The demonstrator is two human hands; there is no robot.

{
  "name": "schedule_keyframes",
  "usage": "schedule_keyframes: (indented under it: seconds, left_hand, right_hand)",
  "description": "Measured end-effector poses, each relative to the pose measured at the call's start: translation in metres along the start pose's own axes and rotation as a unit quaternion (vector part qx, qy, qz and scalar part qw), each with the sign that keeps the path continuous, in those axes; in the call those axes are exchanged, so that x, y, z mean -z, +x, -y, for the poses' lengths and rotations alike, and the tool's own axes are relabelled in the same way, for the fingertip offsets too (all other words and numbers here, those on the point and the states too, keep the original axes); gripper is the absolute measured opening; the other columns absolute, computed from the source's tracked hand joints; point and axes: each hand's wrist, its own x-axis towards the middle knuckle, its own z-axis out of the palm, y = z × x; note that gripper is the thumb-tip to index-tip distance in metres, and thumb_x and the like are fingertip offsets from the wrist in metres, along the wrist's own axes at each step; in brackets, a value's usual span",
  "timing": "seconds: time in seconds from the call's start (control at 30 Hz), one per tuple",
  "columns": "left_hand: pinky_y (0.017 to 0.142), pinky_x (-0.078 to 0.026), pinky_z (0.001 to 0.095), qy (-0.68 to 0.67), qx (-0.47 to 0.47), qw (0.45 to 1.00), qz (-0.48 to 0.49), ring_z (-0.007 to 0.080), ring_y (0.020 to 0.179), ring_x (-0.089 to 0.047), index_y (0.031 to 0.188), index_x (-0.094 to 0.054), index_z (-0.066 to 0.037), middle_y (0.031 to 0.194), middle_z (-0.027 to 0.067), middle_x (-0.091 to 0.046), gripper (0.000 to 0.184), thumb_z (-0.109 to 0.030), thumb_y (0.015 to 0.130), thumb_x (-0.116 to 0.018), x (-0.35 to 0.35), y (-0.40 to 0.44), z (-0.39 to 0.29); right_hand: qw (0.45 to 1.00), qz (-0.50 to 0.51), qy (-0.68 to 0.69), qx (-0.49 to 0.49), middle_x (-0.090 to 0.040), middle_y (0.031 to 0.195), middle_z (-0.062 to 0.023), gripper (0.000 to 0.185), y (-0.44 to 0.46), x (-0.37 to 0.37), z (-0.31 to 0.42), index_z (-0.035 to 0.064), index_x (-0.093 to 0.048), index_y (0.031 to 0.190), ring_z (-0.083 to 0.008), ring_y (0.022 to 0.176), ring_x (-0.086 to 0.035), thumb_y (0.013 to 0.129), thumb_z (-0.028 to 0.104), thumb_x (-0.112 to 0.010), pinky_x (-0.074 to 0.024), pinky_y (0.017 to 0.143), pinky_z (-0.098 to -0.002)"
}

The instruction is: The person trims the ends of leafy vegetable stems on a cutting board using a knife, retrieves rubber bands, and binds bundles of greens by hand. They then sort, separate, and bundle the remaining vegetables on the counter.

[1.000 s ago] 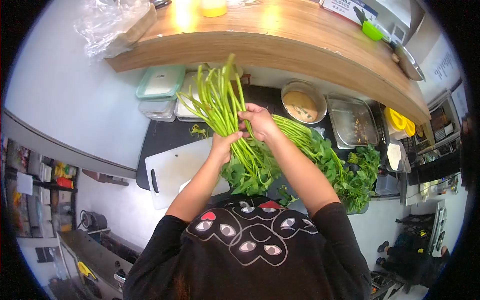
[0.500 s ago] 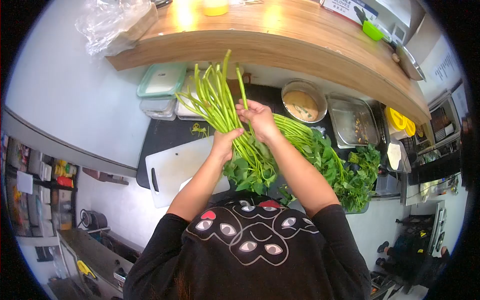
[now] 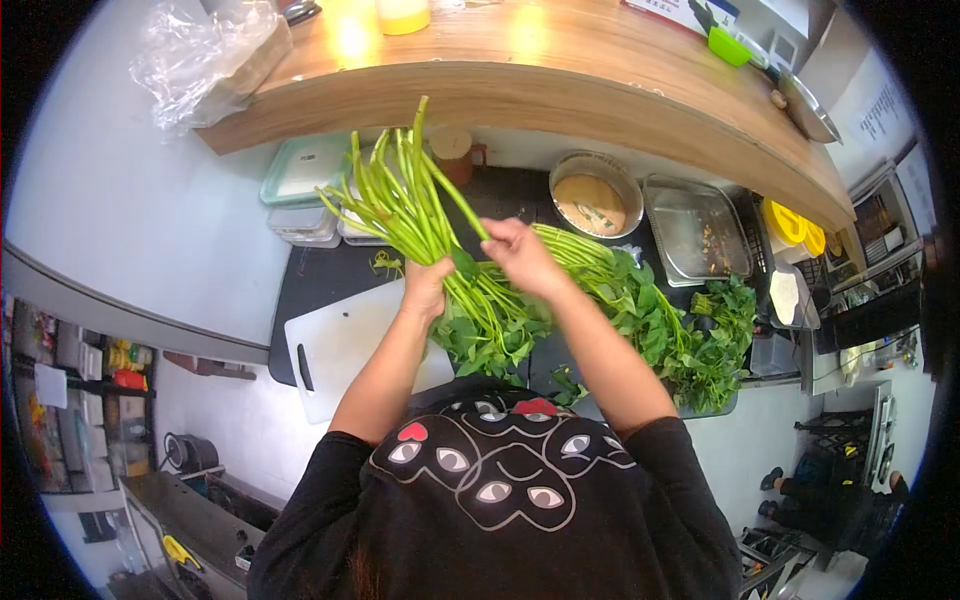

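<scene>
My left hand (image 3: 428, 287) is wrapped round a thick bunch of water spinach (image 3: 405, 205), its pale green stems fanning upward and its leaves hanging below the fist. My right hand (image 3: 524, 258) is closed, slightly blurred, pinching a single stalk (image 3: 457, 205) that slants up to the left against the bunch. Behind and below my right forearm lies a second pile of water spinach (image 3: 640, 305), stems toward the middle and leaves to the right. A white cutting board (image 3: 335, 345) lies under and left of my left forearm.
A wooden shelf (image 3: 480, 85) overhangs the back of the black counter (image 3: 310, 265). Lidded containers (image 3: 305, 185) stand at back left. A round metal pot (image 3: 597, 195) and a metal tray (image 3: 697, 230) sit at back right. Another person's legs (image 3: 830, 505) show at lower right.
My left hand and the bunch have shifted a little left. The stalk in my right hand has gone from nearly upright to slanting left, and that hand has turned and lowered slightly.
</scene>
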Motion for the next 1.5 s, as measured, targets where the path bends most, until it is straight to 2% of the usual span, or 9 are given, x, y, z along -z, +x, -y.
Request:
schedule_keyframes:
  seconds: [0.17, 0.47, 0.63, 0.73, 0.87, 0.97, 1.07, 1.27, 1.5]
  left_hand:
    - [0.069, -0.049, 0.0285, 0.017, -0.01, 0.999, 0.028, 0.0147, 0.078, -0.059, 0.098, -0.055, -0.003, 0.09, 0.0043, -0.059, 0.032, 0.003, 0.069, -0.066, -0.012, -0.007, -0.008]
    - [0.071, -0.048, 0.029, -0.047, 0.03, 0.998, 0.023, 0.0165, 0.081, -0.058, 0.096, -0.057, -0.002, 0.089, 0.0051, -0.06, 0.032, -0.001, 0.068, -0.071, 0.0, -0.008, -0.003]
    - [0.071, -0.048, 0.0288, -0.026, 0.073, 0.996, 0.038, 0.0173, 0.08, -0.058, 0.094, -0.057, 0.001, 0.087, 0.0073, -0.06, 0.028, -0.003, 0.069, -0.07, 0.003, -0.016, -0.008]
    - [0.07, -0.049, 0.0294, 0.06, 0.081, 0.995, 0.019, 0.0184, 0.077, -0.059, 0.093, -0.057, 0.001, 0.085, 0.0082, -0.06, 0.028, 0.0, 0.068, -0.068, 0.008, -0.021, -0.011]
    - [0.07, -0.05, 0.0312, 0.085, 0.053, 0.995, 0.029, 0.0198, 0.074, -0.061, 0.095, -0.055, 0.001, 0.084, 0.0088, -0.06, 0.032, 0.004, 0.065, -0.067, 0.017, -0.028, -0.008]
    - [0.072, -0.051, 0.0322, 0.089, 0.049, 0.993, 0.054, 0.0201, 0.076, -0.061, 0.097, -0.055, 0.0, 0.085, 0.0089, -0.06, 0.034, 0.005, 0.065, -0.066, 0.021, -0.029, -0.009]
    - [0.073, -0.051, 0.0329, 0.095, 0.043, 0.993, 0.056, 0.0203, 0.077, -0.061, 0.097, -0.055, 0.0, 0.085, 0.009, -0.061, 0.034, 0.006, 0.066, -0.066, 0.023, -0.029, -0.005]
    - [0.073, -0.052, 0.0336, 0.065, 0.02, 0.998, -0.015, 0.0213, 0.077, -0.061, 0.097, -0.055, 0.0, 0.087, 0.0103, -0.061, 0.033, 0.007, 0.066, -0.065, 0.035, -0.027, -0.011]
    - [0.071, -0.052, 0.0338, 0.047, -0.012, 0.997, -0.062, 0.0225, 0.078, -0.062, 0.097, -0.054, 0.002, 0.088, 0.0112, -0.061, 0.032, 0.007, 0.067, -0.064, 0.067, -0.018, -0.033]
  right_hand:
    - [0.971, -0.067, 0.211, -0.086, -0.06, 0.083, -0.0043, 0.03, -0.016, -0.029, 0.01, 0.0009, -0.059, 0.109, -0.0118, 0.079, -0.056, 0.08, -0.001, -0.059, -0.0451, 0.072, -0.0243]
    - [0.993, -0.054, 0.062, 0.083, -0.061, 0.085, -0.0089, 0.023, -0.018, -0.036, 0.001, 0.0026, -0.065, 0.096, -0.0172, 0.077, -0.058, 0.074, -0.005, -0.059, -0.0456, 0.07, -0.0248]
    - [0.995, -0.069, 0.05, 0.049, -0.064, 0.079, -0.0113, 0.016, -0.026, -0.043, 0.001, 0.0028, -0.067, 0.087, -0.0192, 0.069, -0.062, 0.072, 0.002, -0.064, -0.0479, 0.065, -0.0281]
    - [0.989, 0.087, 0.072, -0.095, -0.065, 0.084, -0.0136, 0.015, -0.016, -0.014, -0.001, 0.0034, -0.067, 0.088, -0.0215, 0.074, -0.063, 0.074, 0.008, -0.064, -0.0485, 0.069, -0.0292]
    - [0.925, 0.028, -0.377, -0.049, -0.066, 0.087, -0.0126, 0.019, -0.023, 0.026, -0.015, 0.0057, -0.068, 0.086, -0.0277, 0.082, -0.063, 0.076, 0.021, -0.063, -0.0482, 0.076, -0.0362]
    - [0.857, 0.252, -0.38, -0.239, -0.064, 0.091, -0.0159, 0.024, -0.021, 0.033, -0.029, 0.0024, -0.067, 0.088, -0.0268, 0.081, -0.063, 0.07, 0.019, -0.065, -0.0488, 0.075, -0.0346]
    - [0.881, 0.289, -0.23, -0.296, -0.065, 0.078, -0.014, 0.02, -0.027, 0.035, -0.045, -0.0005, -0.066, 0.082, -0.0203, 0.063, -0.064, 0.07, 0.016, -0.061, -0.0507, 0.064, -0.0308]
    - [0.948, 0.081, -0.043, -0.306, -0.062, 0.062, -0.0092, 0.01, -0.041, 0.07, -0.065, -0.0009, -0.063, 0.072, -0.0155, 0.054, -0.06, 0.072, 0.008, -0.059, -0.048, 0.052, -0.0278]
    - [0.964, -0.052, 0.13, -0.225, -0.061, 0.069, -0.0071, 0.029, -0.063, 0.129, -0.054, -0.0015, -0.056, 0.106, -0.0158, 0.054, -0.058, 0.076, 0.0, -0.059, -0.0485, 0.051, -0.027]
